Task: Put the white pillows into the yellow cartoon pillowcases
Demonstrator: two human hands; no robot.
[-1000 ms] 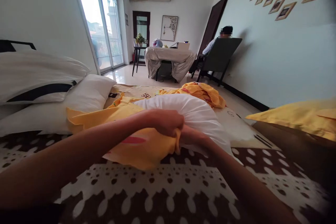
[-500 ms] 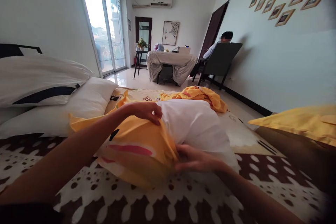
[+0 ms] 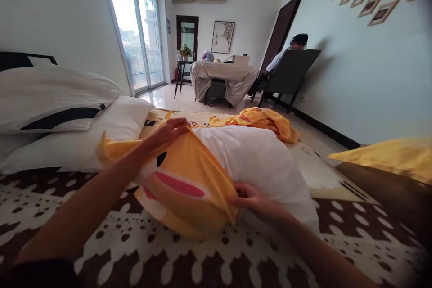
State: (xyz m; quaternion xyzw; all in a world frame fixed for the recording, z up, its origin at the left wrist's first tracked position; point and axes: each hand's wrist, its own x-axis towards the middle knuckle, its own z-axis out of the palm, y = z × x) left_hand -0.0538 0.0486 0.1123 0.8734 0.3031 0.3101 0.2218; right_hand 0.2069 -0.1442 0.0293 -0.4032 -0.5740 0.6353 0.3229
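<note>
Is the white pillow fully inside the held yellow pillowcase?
No: the white pillow bulges well outside the yellow pillowcase, which the left hand and right hand hold.

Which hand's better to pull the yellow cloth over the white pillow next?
Probably the right hand: it pinches the yellow cloth from beside the white pillow, while the left hand reaches to the far edge.

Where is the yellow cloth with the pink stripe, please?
In the head view, the yellow cloth is left of centre, held in the left hand and right hand, with the white pillow at its right.
</note>
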